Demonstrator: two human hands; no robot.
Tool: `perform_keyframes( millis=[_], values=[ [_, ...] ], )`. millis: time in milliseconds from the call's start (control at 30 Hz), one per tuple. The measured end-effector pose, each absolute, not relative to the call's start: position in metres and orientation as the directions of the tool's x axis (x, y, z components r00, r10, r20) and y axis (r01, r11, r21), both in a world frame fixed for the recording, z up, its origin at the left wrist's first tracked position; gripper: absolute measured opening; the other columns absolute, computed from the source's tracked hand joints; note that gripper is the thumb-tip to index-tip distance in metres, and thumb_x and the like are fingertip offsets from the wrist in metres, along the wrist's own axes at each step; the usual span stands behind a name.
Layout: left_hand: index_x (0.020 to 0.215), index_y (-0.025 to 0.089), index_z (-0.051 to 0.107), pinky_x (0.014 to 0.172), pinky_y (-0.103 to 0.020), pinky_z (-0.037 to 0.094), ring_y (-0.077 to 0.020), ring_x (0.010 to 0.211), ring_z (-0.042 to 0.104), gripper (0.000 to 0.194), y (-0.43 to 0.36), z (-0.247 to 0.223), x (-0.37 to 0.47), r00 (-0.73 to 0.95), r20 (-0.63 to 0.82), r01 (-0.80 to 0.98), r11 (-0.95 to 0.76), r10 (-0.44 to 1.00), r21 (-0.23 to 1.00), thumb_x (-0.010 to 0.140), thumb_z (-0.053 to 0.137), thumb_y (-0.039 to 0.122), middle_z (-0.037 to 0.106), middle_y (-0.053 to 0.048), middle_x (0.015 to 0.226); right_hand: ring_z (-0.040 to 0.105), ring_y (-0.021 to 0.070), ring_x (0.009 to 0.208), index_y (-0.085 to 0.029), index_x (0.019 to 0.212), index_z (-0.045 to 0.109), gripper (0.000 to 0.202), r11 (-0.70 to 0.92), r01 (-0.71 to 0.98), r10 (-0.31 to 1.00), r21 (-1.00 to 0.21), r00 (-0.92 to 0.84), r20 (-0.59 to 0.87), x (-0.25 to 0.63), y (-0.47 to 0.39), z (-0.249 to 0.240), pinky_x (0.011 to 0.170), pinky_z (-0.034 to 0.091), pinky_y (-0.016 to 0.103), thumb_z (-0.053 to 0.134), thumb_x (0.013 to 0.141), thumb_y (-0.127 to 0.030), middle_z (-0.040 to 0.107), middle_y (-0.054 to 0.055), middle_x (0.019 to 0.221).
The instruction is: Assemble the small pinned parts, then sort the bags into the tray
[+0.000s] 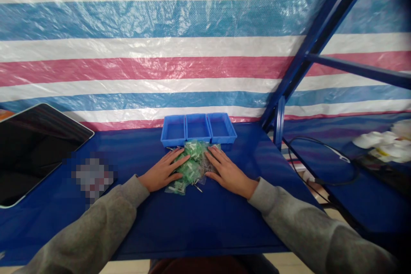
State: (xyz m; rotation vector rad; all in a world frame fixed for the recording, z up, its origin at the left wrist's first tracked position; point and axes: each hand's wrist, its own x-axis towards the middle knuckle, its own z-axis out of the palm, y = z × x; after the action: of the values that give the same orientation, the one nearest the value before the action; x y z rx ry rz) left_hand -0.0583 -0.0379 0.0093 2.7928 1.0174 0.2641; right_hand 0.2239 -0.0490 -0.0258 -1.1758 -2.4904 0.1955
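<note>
A loose heap of small clear and green plastic bags (pixel 193 167) lies on the blue table, with thin pale pieces showing inside several of them. My left hand (pixel 164 170) rests on the heap's left side, fingers spread. On the right side lies my right hand (pixel 229 172), its fingers also apart and touching the bags. Neither hand grips anything. A few thin metallic pieces (pixel 198 188) stick out at the heap's near edge; their kind is too small to tell. Just behind the heap stand three blue plastic bins (pixel 198 127) in a row.
A dark-screened tablet or monitor (pixel 38 150) lies at the left, near a blurred-out item (pixel 93 177). A blue metal frame (pixel 298 64) rises at the right. Beyond it are a black cable (pixel 321 182) and white items (pixel 385 141) on another blue surface. Striped sheeting (pixel 160 68) hangs behind.
</note>
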Motion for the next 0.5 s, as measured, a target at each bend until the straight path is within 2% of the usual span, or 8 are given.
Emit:
perform_keyframes(
  millis=[133,233,400,500],
  values=[
    [0.144,0.029,0.014,0.112,-0.05,0.014,-0.0267,0.139,0.011,0.055,-0.043,0.017,-0.06,0.731,0.081,0.651,-0.728,0.677,0.215,0.094,0.032,0.042,0.012,-0.005,0.152,0.008,0.0278,0.139,-0.02,0.146,0.017,0.067,0.641,0.714,0.767,-0.281,-0.583,0.268,0.229,-0.052,-0.022,0.11,0.019,0.05,0.043,0.089,-0.046,0.014,0.01,0.151],
    [0.145,0.028,0.009,0.112,-0.051,0.01,-0.028,0.14,0.006,0.059,-0.052,0.023,-0.058,0.698,0.115,0.676,-0.703,0.707,0.221,0.093,0.03,0.045,0.005,-0.005,0.153,0.001,0.0291,0.139,-0.021,0.147,0.01,0.071,0.604,0.752,0.795,-0.264,-0.54,0.277,0.231,-0.06,-0.015,0.11,0.014,0.054,0.042,0.089,-0.048,0.006,0.01,0.152],
    [0.145,0.026,0.012,0.108,-0.059,0.007,-0.0379,0.138,0.0,0.084,-0.06,0.02,-0.055,0.743,0.127,0.638,-0.753,0.657,0.161,0.078,0.045,0.066,-0.003,-0.009,0.152,-0.003,0.0346,0.138,-0.02,0.147,0.006,0.092,0.611,0.761,0.785,-0.216,-0.548,0.288,0.23,-0.068,-0.007,0.108,0.013,0.057,0.053,0.078,-0.06,-0.006,0.011,0.152],
    [0.145,0.028,0.013,0.106,-0.062,0.008,-0.0402,0.137,-0.002,0.088,-0.057,0.014,-0.051,0.746,0.118,0.642,-0.754,0.656,0.135,0.074,0.048,0.068,-0.004,-0.008,0.152,-0.003,0.0339,0.138,-0.021,0.147,0.008,0.09,0.651,0.735,0.752,-0.189,-0.592,0.29,0.228,-0.062,-0.007,0.108,0.017,0.055,0.052,0.079,-0.06,-0.004,0.01,0.152]
  ],
)
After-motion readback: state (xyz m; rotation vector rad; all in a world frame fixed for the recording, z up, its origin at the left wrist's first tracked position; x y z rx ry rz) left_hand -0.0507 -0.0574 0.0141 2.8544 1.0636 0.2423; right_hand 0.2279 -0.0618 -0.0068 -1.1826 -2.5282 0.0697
